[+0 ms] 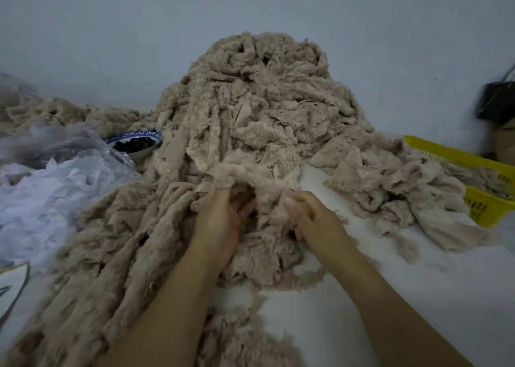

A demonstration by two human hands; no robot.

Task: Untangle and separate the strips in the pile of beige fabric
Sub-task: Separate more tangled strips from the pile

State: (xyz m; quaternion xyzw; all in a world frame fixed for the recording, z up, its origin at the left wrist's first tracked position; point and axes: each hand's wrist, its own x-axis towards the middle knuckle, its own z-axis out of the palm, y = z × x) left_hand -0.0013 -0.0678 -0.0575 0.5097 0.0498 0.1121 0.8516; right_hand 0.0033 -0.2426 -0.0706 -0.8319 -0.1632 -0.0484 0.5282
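A tall pile of fuzzy beige fabric strips [264, 99] rises against the wall in the middle and spills down toward me. More strips trail in long bands [111, 255] to the lower left. My left hand [220, 221] reaches into the front of the pile, its fingers curled round a fold of beige fabric [245, 177]. My right hand [309, 216] sits just right of it, its fingers bunched and gripping the same clump. Both fingertips are partly buried in the fabric.
A yellow plastic basket [485, 208] with beige fabric stands at the right. Clear plastic bags with white scraps [50, 188] lie at the left, behind them a blue-rimmed bowl [136, 143] of dark pieces. A black bag [498, 102] hangs far right. White tabletop [390, 297] shows at lower right.
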